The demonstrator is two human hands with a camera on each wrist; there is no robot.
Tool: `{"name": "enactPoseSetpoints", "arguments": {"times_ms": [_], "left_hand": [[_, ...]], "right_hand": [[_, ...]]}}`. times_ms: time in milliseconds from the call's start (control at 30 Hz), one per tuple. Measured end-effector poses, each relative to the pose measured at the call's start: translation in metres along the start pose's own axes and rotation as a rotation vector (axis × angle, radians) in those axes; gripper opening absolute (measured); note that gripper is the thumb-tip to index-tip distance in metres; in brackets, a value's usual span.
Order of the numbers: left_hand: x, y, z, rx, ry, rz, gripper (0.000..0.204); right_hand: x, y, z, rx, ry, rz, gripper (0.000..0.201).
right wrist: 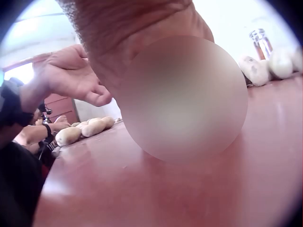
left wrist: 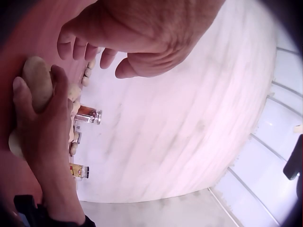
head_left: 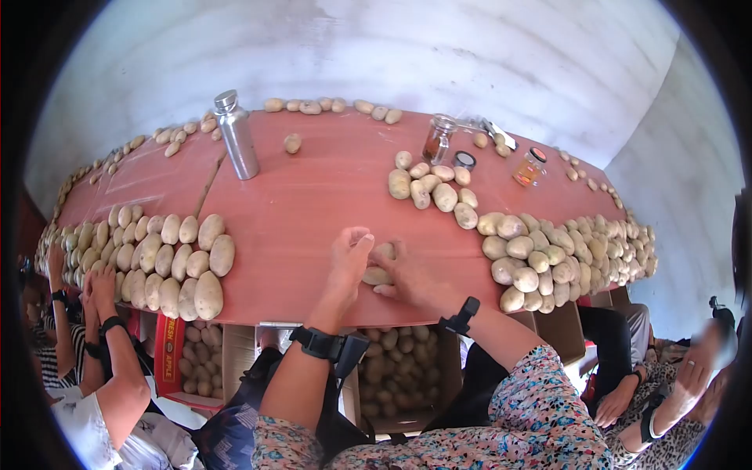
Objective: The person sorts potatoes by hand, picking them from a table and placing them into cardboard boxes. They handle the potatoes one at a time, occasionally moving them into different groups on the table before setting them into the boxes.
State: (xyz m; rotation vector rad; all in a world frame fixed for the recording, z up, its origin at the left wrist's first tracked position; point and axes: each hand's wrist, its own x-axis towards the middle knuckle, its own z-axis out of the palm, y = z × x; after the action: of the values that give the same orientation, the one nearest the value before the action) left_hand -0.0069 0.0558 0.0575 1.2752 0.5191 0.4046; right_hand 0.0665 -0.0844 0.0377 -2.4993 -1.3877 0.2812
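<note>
My right hand grips a potato between thumb and fingers, over the red table near its front edge. A second potato lies under that hand, partly covered by it; the left wrist view shows its end beside the palm. Just to the left, my left hand hovers with loosely bent fingers and nothing in them. In the left wrist view the left hand hangs apart from the held potato. A round blur hides most of the right hand's work in the right wrist view.
Potatoes stand in rows at left and in a large group at right. A steel bottle, glass jars and a dark lid stand farther back. Boxes of potatoes sit below the edge. Other people sit on both sides.
</note>
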Motion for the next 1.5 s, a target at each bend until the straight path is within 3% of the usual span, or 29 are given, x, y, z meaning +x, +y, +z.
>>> {"name": "enactPoseSetpoints", "arguments": {"times_ms": [167, 233, 300, 400, 500, 567, 633, 767, 867, 967, 1033, 1067, 1100, 1167, 1267, 1367, 1500], "left_hand": [[0.003, -0.012, 0.010, 0.091, -0.084, -0.073, 0.031], [0.004, -0.013, 0.013, 0.116, -0.072, -0.052, 0.031], [0.004, -0.016, 0.012, 0.140, -0.051, -0.042, 0.032], [0.006, -0.014, 0.012, 0.103, -0.060, -0.068, 0.033], [0.004, -0.008, 0.012, 0.103, -0.045, -0.091, 0.033], [0.002, -0.008, 0.011, 0.083, -0.073, -0.065, 0.034], [0.001, -0.007, 0.011, 0.101, -0.052, -0.056, 0.035], [0.003, -0.003, 0.007, 0.110, -0.036, -0.036, 0.037], [0.003, 0.000, 0.007, 0.103, -0.034, -0.043, 0.037], [0.000, 0.002, 0.007, 0.076, -0.051, -0.045, 0.038], [-0.001, 0.004, 0.006, 0.074, -0.053, -0.052, 0.037], [-0.002, 0.003, 0.007, 0.077, -0.061, -0.055, 0.037], [-0.002, -0.001, 0.006, 0.074, -0.064, -0.057, 0.037], [0.005, -0.011, 0.007, 0.084, -0.093, -0.021, 0.036], [0.001, -0.012, 0.011, 0.131, -0.136, -0.027, 0.030], [-0.007, -0.008, 0.013, 0.163, -0.152, -0.046, 0.028], [0.004, -0.026, 0.009, 0.202, -0.160, 0.035, 0.030]], "right_hand": [[-0.014, 0.000, -0.003, 0.052, 0.009, -0.034, 0.066], [-0.014, 0.009, 0.000, 0.107, 0.178, -0.154, 0.061], [-0.013, 0.028, -0.012, 0.094, 0.239, -0.126, 0.059], [-0.009, 0.056, -0.041, -0.201, 0.435, 0.057, 0.054], [0.003, 0.087, -0.059, -0.477, 0.304, 0.409, 0.055], [0.012, 0.112, -0.057, -0.555, 0.266, 0.477, 0.055], [0.017, 0.134, -0.053, -0.625, 0.115, 0.592, 0.053], [0.025, 0.165, -0.024, -0.698, 0.173, 0.538, 0.052], [0.024, 0.170, -0.012, -0.816, 0.315, 0.488, 0.049], [0.010, 0.132, -0.012, -0.850, 0.309, 0.415, 0.047], [-0.004, 0.102, -0.017, -0.404, 0.346, 0.354, 0.045], [-0.011, 0.080, -0.030, -0.129, 0.219, 0.425, 0.046], [-0.014, 0.073, -0.024, -0.131, 0.218, 0.428, 0.046], [-0.021, 0.064, -0.019, 0.219, 0.168, 0.319, 0.047], [-0.024, 0.048, 0.000, 0.225, 0.199, 0.252, 0.049], [-0.029, 0.031, -0.016, 0.240, 0.145, 0.282, 0.052], [-0.023, 0.071, -0.021, 0.329, 0.178, 0.181, 0.052]]}}
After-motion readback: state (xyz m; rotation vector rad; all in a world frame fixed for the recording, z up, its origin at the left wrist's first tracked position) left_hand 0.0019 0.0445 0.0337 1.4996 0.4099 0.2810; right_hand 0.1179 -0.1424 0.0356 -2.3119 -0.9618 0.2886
